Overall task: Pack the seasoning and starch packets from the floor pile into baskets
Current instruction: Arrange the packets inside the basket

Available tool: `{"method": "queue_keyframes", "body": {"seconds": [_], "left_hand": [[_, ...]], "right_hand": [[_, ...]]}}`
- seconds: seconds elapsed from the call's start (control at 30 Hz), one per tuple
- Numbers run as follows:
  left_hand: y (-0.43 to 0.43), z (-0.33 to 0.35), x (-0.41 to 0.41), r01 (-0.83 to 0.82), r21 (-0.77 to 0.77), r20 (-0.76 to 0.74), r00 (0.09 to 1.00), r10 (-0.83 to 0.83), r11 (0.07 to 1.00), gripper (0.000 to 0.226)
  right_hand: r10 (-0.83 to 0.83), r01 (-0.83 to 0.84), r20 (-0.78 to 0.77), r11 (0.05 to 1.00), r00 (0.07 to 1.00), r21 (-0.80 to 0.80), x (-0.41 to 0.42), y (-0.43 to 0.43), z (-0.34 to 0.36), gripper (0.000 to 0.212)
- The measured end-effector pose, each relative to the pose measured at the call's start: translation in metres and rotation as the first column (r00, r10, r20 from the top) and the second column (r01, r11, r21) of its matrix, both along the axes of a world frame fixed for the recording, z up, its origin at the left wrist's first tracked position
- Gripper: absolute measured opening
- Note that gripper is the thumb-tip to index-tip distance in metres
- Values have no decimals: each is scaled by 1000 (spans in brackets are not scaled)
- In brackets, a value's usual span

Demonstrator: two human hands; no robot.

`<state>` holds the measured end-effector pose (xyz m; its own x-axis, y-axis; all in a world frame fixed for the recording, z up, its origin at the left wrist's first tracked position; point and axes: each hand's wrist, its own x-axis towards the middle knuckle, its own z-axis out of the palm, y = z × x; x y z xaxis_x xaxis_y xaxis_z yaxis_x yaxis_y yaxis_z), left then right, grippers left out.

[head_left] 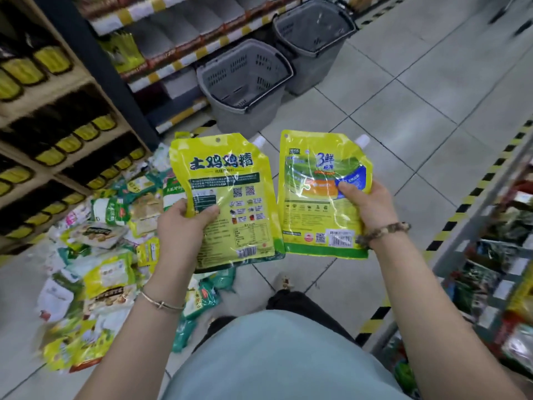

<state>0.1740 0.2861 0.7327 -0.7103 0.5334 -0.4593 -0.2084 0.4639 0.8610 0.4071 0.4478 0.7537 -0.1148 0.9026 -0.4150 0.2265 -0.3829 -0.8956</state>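
My left hand grips a yellow seasoning pouch with a white corner spout, its back label facing me. My right hand holds a second yellow spouted pouch by its right edge, thumb on the front. Both pouches are held up side by side above the tiled floor. The pile of seasoning and starch packets lies on the floor at lower left. Two grey plastic baskets stand ahead against the shelves: the nearer basket and the farther basket. Both look empty.
Shelving with dark and yellow packages runs along the left. A rack of goods with yellow-black floor tape lines the right. Grey tiled aisle floor stretches ahead between them. My legs and a shoe are below the pouches.
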Motion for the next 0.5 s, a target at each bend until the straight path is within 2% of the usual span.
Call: {"method": "queue_keyframes", "body": {"seconds": [0.1, 0.27, 0.4, 0.5], "left_hand": [[45, 0, 33, 16, 25, 13, 1000, -16, 1000, 54], [106, -1, 60, 25, -31, 49, 999, -24, 999, 68], [143, -11, 61, 4, -76, 49, 999, 0, 997, 98], [178, -19, 50, -23, -79, 42, 999, 27, 997, 107]], "right_hand": [[-2, 2, -22, 1000, 1000, -4, 27, 43, -1, 17], [13, -13, 24, 1000, 1000, -3, 59, 108, -5, 21], [22, -22, 30, 1000, 999, -4, 64, 152, -8, 14], [22, -21, 41, 1000, 999, -15, 60, 186, -13, 12]]}}
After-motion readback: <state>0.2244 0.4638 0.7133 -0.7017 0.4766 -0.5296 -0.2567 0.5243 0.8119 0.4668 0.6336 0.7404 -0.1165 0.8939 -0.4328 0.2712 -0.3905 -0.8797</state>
